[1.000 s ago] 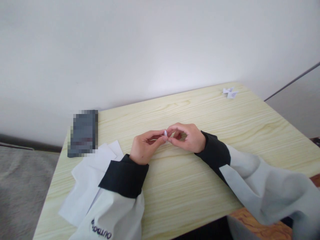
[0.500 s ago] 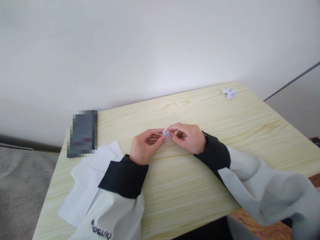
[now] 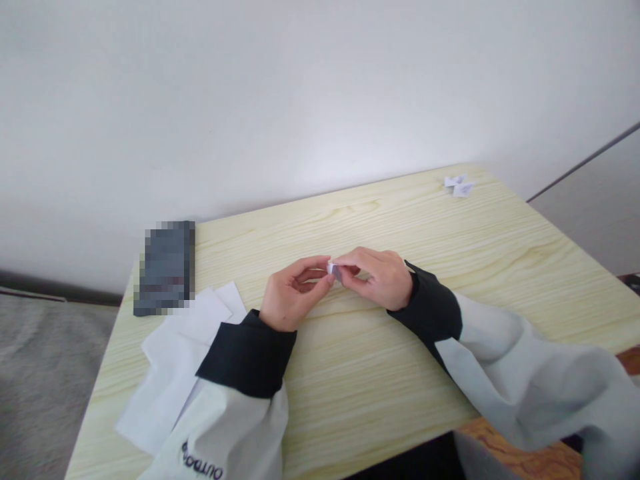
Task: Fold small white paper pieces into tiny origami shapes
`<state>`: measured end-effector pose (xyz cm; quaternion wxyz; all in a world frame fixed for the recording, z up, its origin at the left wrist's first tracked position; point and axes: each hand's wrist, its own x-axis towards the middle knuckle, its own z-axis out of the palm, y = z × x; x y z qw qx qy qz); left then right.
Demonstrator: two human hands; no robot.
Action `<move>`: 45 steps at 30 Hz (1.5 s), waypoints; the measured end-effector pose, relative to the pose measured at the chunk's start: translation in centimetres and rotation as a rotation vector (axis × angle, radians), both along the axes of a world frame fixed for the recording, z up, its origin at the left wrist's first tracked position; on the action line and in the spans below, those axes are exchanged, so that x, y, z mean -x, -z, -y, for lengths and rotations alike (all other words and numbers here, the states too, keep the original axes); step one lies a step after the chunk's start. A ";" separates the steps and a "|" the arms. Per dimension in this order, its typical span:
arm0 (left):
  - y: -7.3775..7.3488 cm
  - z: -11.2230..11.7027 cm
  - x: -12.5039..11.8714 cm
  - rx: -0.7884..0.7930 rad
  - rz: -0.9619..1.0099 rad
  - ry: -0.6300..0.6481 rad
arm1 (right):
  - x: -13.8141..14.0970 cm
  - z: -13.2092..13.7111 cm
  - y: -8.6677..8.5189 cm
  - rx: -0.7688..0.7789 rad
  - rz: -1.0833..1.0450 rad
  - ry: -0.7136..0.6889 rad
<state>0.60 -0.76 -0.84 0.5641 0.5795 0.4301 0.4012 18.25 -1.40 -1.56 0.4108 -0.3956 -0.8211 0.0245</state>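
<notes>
Between my two hands, over the middle of the table, is a small piece of folded white paper [image 3: 335,271]. My left hand [image 3: 295,291] pinches its left side between thumb and fingertips. From the other side, my right hand [image 3: 379,277] grips it with thumb and forefinger. Much of the paper is covered by my fingertips, so its full shape does not show. A separate folded paper figure [image 3: 459,186], white with pointed corners, rests near the table's far right corner.
Loose white sheets of paper [image 3: 170,373] overlap on the left, partly under my left sleeve. Behind them lies a dark, blurred-out flat object [image 3: 167,267] at the table's left edge. The pale wood-grain table [image 3: 360,393] meets a white wall at the back.
The folded paper has turned slightly between my fingertips and now shows a shaded face. My hands have shifted only a little; everything else stays in place.
</notes>
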 end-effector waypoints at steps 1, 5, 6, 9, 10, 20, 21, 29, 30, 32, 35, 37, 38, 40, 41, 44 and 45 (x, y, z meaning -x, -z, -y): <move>-0.1 0.0 0.0 0.048 0.039 0.016 | -0.1 0.0 0.0 -0.019 -0.009 -0.017; -0.2 -0.2 0.3 0.221 0.163 0.089 | -0.3 -0.2 -0.2 -0.113 0.007 -0.045; -0.2 -0.2 0.3 0.250 0.192 0.101 | -0.3 -0.2 -0.3 -0.135 0.020 -0.045; -0.2 -0.4 0.4 0.303 0.240 0.119 | -0.3 -0.2 -0.5 -0.169 0.058 -0.055; -0.3 -0.4 0.3 0.304 0.231 0.128 | -0.3 -0.2 -0.5 -0.171 0.059 -0.060; -1.0 -0.4 0.2 0.190 0.060 0.153 | -0.4 -0.3 -0.4 -0.211 0.005 -0.105; -1.0 -0.4 0.2 0.183 0.063 0.145 | -0.4 -0.3 -0.4 -0.227 0.009 -0.095; -0.9 -0.2 -0.2 0.164 0.115 0.094 | -0.3 -0.4 -0.3 -0.273 0.010 -0.079; -0.8 -0.2 -0.2 0.172 0.113 0.080 | -0.3 -0.4 -0.3 -0.260 0.006 -0.084; -0.6 -0.2 -0.1 0.182 0.105 0.056 | -0.4 -0.5 -0.3 -0.239 -0.004 -0.090; -0.3 -0.2 0.1 0.174 0.088 0.029 | -0.4 -0.5 -0.3 -0.207 -0.019 -0.107; -0.2 -0.2 0.1 0.148 0.088 0.005 | -0.3 -0.4 -0.5 -0.136 -0.059 -0.135; -0.1 -0.2 0.1 0.128 0.084 -0.010 | -0.3 -0.4 -0.6 -0.082 -0.091 -0.148; -0.1 -0.2 0.1 0.071 0.045 -0.033 | -0.2 -0.2 -0.8 0.033 -0.159 -0.148; -0.1 -0.2 0.0 0.038 0.014 -0.041 | -0.1 -0.2 -0.8 0.078 -0.185 -0.141; -0.1 0.0 -0.2 -0.064 -0.051 -0.063 | -0.1 -0.2 -0.8 0.124 -0.212 -0.142; -0.1 0.1 -0.2 -0.099 -0.056 -0.070 | -0.1 -0.3 -0.8 0.124 -0.214 -0.150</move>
